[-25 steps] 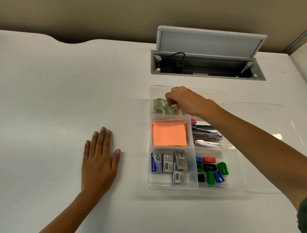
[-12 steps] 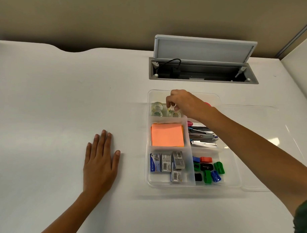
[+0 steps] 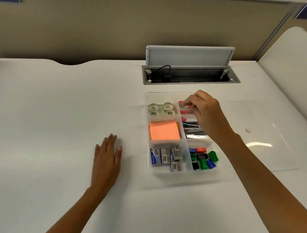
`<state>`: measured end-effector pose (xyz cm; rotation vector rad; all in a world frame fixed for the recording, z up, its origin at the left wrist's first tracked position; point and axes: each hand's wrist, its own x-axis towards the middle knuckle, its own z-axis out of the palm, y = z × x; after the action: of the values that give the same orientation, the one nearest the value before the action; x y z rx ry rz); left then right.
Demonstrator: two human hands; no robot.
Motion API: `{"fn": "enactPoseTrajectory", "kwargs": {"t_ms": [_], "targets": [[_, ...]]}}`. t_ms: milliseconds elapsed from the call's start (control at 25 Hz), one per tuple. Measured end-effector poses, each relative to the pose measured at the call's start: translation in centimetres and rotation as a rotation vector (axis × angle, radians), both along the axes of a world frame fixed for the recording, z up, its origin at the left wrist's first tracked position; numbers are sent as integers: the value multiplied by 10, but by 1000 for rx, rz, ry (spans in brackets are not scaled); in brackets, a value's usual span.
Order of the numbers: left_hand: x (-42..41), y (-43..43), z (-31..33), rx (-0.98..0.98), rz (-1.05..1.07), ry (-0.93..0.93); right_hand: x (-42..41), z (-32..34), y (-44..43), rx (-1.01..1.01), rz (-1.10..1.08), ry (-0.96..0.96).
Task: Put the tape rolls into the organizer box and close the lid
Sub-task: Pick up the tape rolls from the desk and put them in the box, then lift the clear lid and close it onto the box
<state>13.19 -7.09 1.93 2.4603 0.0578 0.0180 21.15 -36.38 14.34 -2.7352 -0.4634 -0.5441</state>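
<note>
A clear organizer box (image 3: 166,173) stands open on the white table. Several clear tape rolls (image 3: 160,108) lie in its far left compartment. My right hand (image 3: 204,109) hovers over the far right compartment, its fingertips pinched on a small clear tape roll (image 3: 182,107) just above pink rolls there. The clear lid (image 3: 263,134) lies flat on the table to the right of the box. My left hand (image 3: 106,160) rests flat on the table, left of the box, holding nothing.
Other compartments hold an orange sticky-note pad (image 3: 164,130), staple boxes (image 3: 167,156), staplers (image 3: 192,128) and coloured sharpeners (image 3: 203,158). Behind the box, an open cable hatch (image 3: 189,74) with a raised grey flap sits in the table.
My right hand has moved from the far left compartment with the clear rolls to the far right compartment. The left hand has stayed flat. The view has tilted up.
</note>
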Motion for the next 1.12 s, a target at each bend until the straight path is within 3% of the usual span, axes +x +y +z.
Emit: {"fn": "enactPoseTrajectory", "kwargs": {"t_ms": [200,560,760,920,1120], "targets": [[-21,-25,28,-162,-64,-21,-63,-5,-12,96,-190,-45],[-34,-91,48,-81,-73,-134,-104,-47,-98,273,-395,-3],[-44,-154,41,123,-129,-225,-99,-70,-188,283,-733,286],[-55,-197,39,234,-205,-219,-98,-81,-243,39,-1005,588],[-61,-227,40,163,-242,-151,-92,-88,-258,109,-1094,646]]}}
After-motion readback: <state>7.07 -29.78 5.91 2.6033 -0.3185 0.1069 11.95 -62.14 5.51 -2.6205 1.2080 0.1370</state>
